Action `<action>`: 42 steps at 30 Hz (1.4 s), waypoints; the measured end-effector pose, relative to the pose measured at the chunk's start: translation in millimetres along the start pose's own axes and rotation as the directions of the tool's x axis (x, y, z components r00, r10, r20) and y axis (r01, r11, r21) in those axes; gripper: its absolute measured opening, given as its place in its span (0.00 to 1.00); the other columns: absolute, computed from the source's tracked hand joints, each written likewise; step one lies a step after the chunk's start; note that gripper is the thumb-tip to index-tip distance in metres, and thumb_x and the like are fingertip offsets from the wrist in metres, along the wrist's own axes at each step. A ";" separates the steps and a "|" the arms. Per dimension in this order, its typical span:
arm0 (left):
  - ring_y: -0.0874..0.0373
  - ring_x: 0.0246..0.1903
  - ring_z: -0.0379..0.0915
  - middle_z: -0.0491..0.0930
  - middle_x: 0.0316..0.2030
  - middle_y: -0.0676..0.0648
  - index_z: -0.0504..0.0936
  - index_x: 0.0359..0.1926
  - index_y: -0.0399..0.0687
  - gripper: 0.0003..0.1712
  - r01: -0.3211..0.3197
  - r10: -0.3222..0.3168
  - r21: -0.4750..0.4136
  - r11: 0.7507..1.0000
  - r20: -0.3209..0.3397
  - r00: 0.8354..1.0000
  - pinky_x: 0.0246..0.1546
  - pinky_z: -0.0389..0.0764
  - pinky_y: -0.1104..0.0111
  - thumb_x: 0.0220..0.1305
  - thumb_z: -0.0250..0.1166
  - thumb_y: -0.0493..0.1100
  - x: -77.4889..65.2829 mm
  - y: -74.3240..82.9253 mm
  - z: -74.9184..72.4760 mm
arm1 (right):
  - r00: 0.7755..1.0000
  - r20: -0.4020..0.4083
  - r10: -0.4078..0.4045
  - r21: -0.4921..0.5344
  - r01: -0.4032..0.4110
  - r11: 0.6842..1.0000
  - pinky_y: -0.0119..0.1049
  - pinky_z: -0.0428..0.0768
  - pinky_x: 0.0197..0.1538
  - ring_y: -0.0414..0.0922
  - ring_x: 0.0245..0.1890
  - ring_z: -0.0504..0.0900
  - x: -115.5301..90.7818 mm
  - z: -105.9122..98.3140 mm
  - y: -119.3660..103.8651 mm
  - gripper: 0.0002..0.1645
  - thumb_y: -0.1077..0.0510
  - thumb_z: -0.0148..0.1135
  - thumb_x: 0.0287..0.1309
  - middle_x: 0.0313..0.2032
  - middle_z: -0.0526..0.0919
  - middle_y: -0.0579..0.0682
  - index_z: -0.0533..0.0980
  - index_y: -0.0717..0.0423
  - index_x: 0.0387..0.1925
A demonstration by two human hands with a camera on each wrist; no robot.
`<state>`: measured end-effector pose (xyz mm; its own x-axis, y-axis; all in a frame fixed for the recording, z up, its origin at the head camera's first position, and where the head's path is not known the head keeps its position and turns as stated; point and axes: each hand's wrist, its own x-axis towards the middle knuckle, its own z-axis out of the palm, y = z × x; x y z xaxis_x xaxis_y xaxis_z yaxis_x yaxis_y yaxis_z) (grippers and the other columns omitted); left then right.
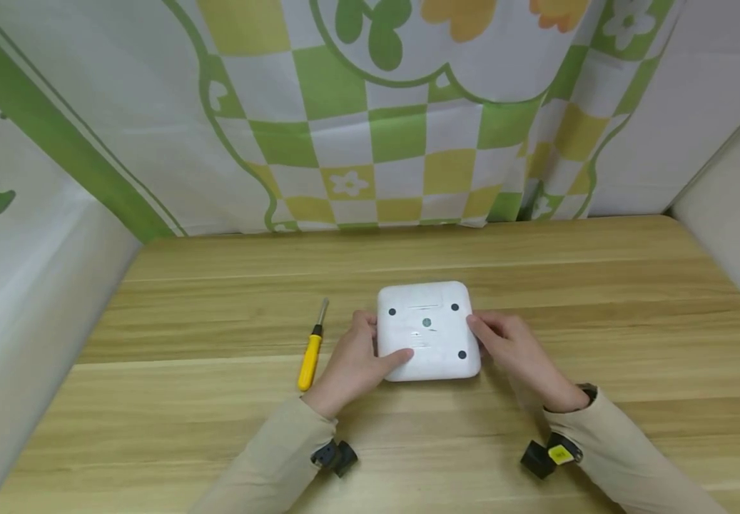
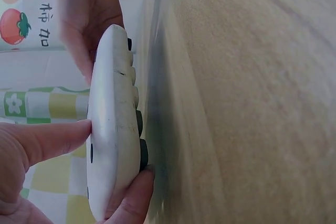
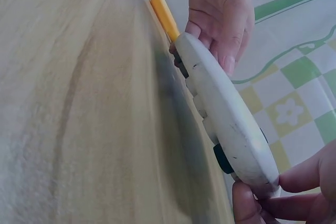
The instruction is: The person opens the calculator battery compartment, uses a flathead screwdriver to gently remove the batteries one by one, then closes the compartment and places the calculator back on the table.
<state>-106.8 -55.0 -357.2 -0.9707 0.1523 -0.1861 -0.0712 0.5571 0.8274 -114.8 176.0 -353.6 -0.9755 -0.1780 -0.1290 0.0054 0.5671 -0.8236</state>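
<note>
A white, square calculator (image 1: 430, 335) with rounded corners is held face down just above the table. Its back shows dark round feet and a small greenish disc in the middle. On its underside, pale and black keys (image 2: 140, 124) stick out toward the wood in the left wrist view. My left hand (image 1: 353, 360) grips the left side, thumb on the back and fingertips beneath. The right hand (image 1: 520, 357) pinches the right edge between thumb and fingers, which the right wrist view shows close up. A screwdriver (image 1: 310, 353) with a yellow handle lies left of my left hand.
The wood-grain table (image 1: 203, 400) runs back to a green, yellow and white checked cloth (image 1: 402, 150) hanging behind it. Pale walls of cloth close in the left and right sides. Both sleeves carry small black wrist devices (image 1: 539, 459).
</note>
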 end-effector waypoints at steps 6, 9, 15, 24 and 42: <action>0.53 0.39 0.74 0.78 0.45 0.41 0.64 0.55 0.36 0.33 -0.001 0.000 0.033 0.999 0.002 1.000 0.41 0.77 0.63 0.56 0.71 0.45 0.0 1.2 0.0 | 1.000 -0.013 -0.001 0.001 0.001 1.000 0.36 0.79 0.39 0.43 0.35 0.79 1.9 1.8 3.9 0.24 0.55 0.47 0.71 0.44 0.82 0.62 0.73 0.71 0.56; 0.52 0.39 0.74 0.78 0.45 0.40 0.64 0.55 0.35 0.33 -0.004 0.004 0.054 0.999 0.004 1.000 0.42 0.77 0.63 0.56 0.71 0.45 0.2 1.3 0.2 | 1.000 -0.022 -0.004 -0.005 0.004 1.000 0.34 0.79 0.38 0.42 0.33 0.78 3.2 2.5 5.8 0.23 0.56 0.48 0.71 0.42 0.83 0.62 0.73 0.71 0.56; 0.51 0.40 0.73 0.77 0.46 0.38 0.65 0.54 0.35 0.33 -0.001 0.001 0.092 0.996 -0.002 1.000 0.43 0.77 0.61 0.56 0.71 0.46 0.2 2.1 0.0 | 0.997 -0.042 -0.058 -0.045 0.056 0.997 0.29 0.75 0.34 0.43 0.33 0.76 4.7 4.9 8.0 0.20 0.59 0.52 0.68 0.41 0.83 0.60 0.76 0.69 0.53; 0.51 0.39 0.69 0.73 0.42 0.41 0.67 0.52 0.35 0.31 -0.015 0.016 0.138 0.990 -0.010 1.000 0.42 0.74 0.61 0.55 0.71 0.47 0.4 1.7 0.2 | 0.998 -0.030 -0.064 -0.089 0.061 0.994 0.32 0.76 0.37 0.45 0.36 0.77 4.3 6.9 10.4 0.20 0.59 0.55 0.66 0.43 0.83 0.60 0.75 0.68 0.55; 0.51 0.37 0.66 0.71 0.40 0.42 0.68 0.49 0.35 0.30 -0.002 0.005 0.169 0.986 -0.022 1.000 0.40 0.71 0.62 0.54 0.72 0.46 -0.1 1.1 3.8 | 0.999 -0.030 -0.017 -0.145 0.012 0.989 0.34 0.76 0.38 0.48 0.40 0.79 5.2 9.2 11.0 0.23 0.56 0.56 0.65 0.46 0.83 0.63 0.75 0.70 0.55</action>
<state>-105.9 -51.2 -358.3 -0.9759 0.1371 -0.1698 -0.0297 0.6872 0.7259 -117.8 174.0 -368.4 -0.9816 -0.1636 -0.0987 -0.0384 0.6751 -0.7367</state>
